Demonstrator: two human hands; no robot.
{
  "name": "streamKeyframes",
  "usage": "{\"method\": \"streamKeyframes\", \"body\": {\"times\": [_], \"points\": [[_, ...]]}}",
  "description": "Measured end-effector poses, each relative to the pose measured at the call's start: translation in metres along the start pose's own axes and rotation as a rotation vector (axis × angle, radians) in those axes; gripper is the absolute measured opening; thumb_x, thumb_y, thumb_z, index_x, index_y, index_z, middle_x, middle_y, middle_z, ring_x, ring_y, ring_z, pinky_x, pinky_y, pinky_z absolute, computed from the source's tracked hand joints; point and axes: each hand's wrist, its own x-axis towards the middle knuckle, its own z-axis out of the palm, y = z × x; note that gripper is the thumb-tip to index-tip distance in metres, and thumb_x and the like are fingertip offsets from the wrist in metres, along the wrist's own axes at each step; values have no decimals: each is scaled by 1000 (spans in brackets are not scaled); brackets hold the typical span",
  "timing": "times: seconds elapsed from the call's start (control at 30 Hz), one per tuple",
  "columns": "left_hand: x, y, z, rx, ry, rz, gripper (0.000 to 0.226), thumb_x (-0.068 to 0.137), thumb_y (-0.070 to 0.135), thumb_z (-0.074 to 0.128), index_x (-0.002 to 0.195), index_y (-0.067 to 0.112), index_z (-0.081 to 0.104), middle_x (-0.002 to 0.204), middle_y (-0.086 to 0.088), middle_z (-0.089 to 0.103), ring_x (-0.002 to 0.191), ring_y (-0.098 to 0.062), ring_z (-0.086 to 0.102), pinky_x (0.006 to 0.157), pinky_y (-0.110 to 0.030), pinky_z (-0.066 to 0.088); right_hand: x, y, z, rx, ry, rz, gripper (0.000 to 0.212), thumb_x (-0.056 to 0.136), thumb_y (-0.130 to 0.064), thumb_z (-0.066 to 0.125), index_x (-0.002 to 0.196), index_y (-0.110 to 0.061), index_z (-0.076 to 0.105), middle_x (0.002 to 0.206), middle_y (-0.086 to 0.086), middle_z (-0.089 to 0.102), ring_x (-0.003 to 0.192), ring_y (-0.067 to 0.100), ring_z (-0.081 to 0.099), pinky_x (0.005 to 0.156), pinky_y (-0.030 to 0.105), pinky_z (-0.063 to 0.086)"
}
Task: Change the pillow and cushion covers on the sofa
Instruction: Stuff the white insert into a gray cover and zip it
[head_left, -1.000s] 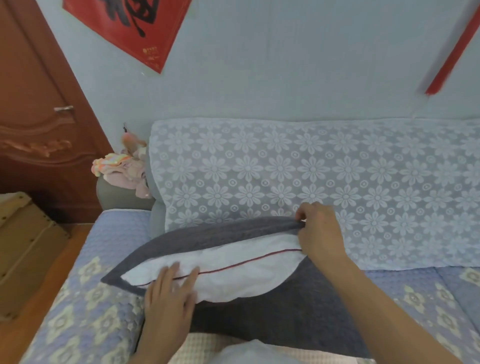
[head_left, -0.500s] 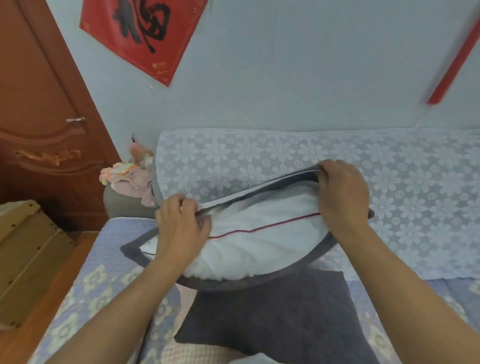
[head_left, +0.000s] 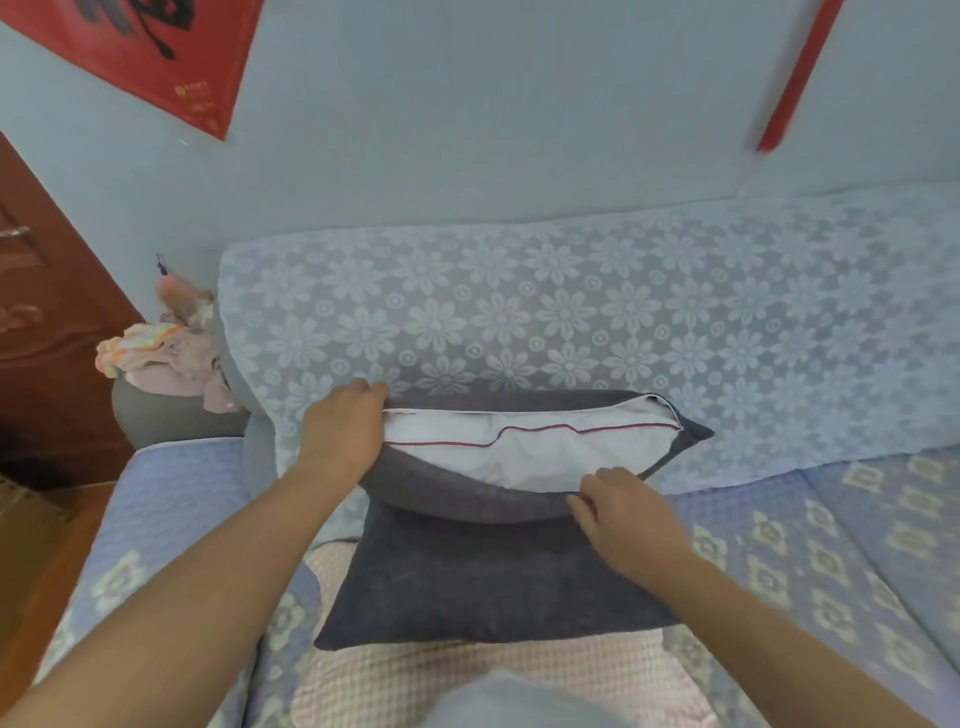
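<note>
Grey cover (head_left: 467, 499) wraps a white pillow (head_left: 524, 452) with a thin red seam, its opening gaping along the top; the pillow stands against the sofa backrest (head_left: 519, 312) under a flowered lace throw, resting on a second grey cushion (head_left: 493, 582) that lies flat on the sofa seat (head_left: 171, 509). The left hand (head_left: 343, 431) grips the left end of the cover's opening, fingers curled over the edge. The right hand (head_left: 623, 509) pinches the cover's near edge toward the right. Pink clothes (head_left: 161, 353) are heaped on the sofa arm, and a red paper (head_left: 156, 52) hangs on the wall.
</note>
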Motion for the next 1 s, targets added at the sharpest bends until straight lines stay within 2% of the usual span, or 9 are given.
{"method": "streamKeyframes", "body": {"times": [0.07, 0.17, 0.33, 0.4, 0.53, 0.63, 0.8, 0.9, 1.0], "points": [[0, -4, 2, 133, 93, 107, 30, 84, 6, 65, 113, 14, 65, 102, -11, 62, 90, -33, 61, 69, -43, 47, -7, 30, 19, -23, 53, 26, 13, 86, -23, 71, 94, -17, 63, 94, 2, 60, 90, 26, 57, 72, 38, 50], [-11, 3, 3, 168, 210, 364, 50, 63, -3, 77, 110, 10, 66, 107, -16, 61, 94, -38, 58, 76, -48, 49, -3, 68, 27, -92, -6, -20, 37, 82, -21, 72, 118, -17, 65, 116, 3, 62, 109, 28, 56, 92, 43, 51], [-38, 51, 29, 63, -115, 770, 28, 81, 15, 58, 108, 20, 64, 103, -1, 60, 97, -27, 58, 81, -41, 47, 13, 77, 25, -215, -206, -156, 36, 84, -28, 64, 120, -21, 62, 112, 2, 62, 103, 27, 59, 95, 40, 46], [-45, 61, 42, 37, -172, 734, 32, 89, 19, 51, 119, 19, 63, 114, -1, 60, 107, -25, 56, 92, -39, 46, 16, 78, 25, -250, -231, -200, 39, 81, -29, 64, 119, -20, 63, 112, 3, 61, 102, 29, 59, 93, 41, 46], [-44, 68, 46, 116, -34, 606, 51, 86, 28, 65, 134, 14, 57, 130, -6, 57, 117, -28, 54, 101, -45, 46, 21, 84, 18, -252, -164, -240, 52, 79, -22, 61, 130, -17, 57, 133, 6, 52, 118, 29, 50, 98, 43, 47], [-36, 80, 37, 173, -145, 563, 44, 97, 41, 51, 131, 15, 57, 127, -6, 59, 118, -28, 53, 107, -46, 34, 31, 79, 12, -221, -157, -266, 53, 84, -19, 60, 136, -16, 53, 135, 4, 52, 122, 28, 49, 102, 43, 46], [-30, 122, 12, 139, -584, 541, 34, 103, 43, 45, 115, 15, 60, 114, -9, 65, 104, -31, 61, 87, -42, 42, 46, 53, 18, -158, -178, -380, 56, 85, -20, 48, 141, -20, 47, 137, 1, 49, 123, 25, 46, 106, 41, 41], [-43, 122, 7, 86, -608, 632, 7, 101, 19, 50, 103, 15, 56, 109, -12, 63, 93, -32, 61, 76, -39, 47, 51, 50, 17, -139, -212, -452, 54, 80, -16, 49, 134, -22, 52, 127, 0, 56, 114, 25, 50, 104, 39, 42], [-51, 86, 9, 38, -649, 611, 13, 104, 19, 45, 112, 14, 56, 108, -8, 53, 94, -26, 54, 75, -34, 37, 48, 78, 11, -228, -317, -490, 25, 82, -17, 54, 105, -25, 61, 99, -5, 65, 94, 22, 59, 99, 37, 40]]}}
